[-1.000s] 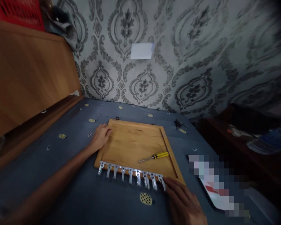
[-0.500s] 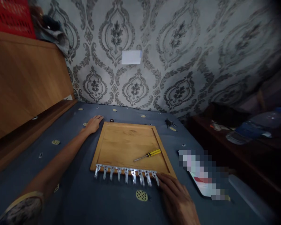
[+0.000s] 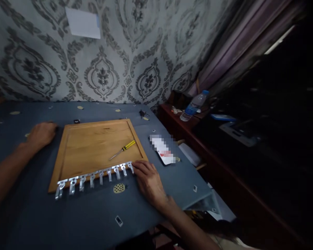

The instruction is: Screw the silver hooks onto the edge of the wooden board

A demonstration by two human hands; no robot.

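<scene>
See a flat, framed wooden panel (image 3: 94, 146), smooth and faintly grained, lying on the blue-grey, cloth-covered table (image 3: 94, 215). Find thin, shiny metal tabs (image 3: 101, 177) lined along the near edge, and a slim screwdriver (image 3: 123, 149) with yellow-and-black handle on top. Note the right hand (image 3: 150, 180) at the near right corner, fingers close together against the last tab; cannot tell any pinch in the grip. Note the left hand (image 3: 43, 133) beyond the left edge, grip curled, fingertips too dark to read. Find the phone (image 3: 168, 160) partly pixelated, the left forearm (image 3: 7, 173) cut off.
</scene>
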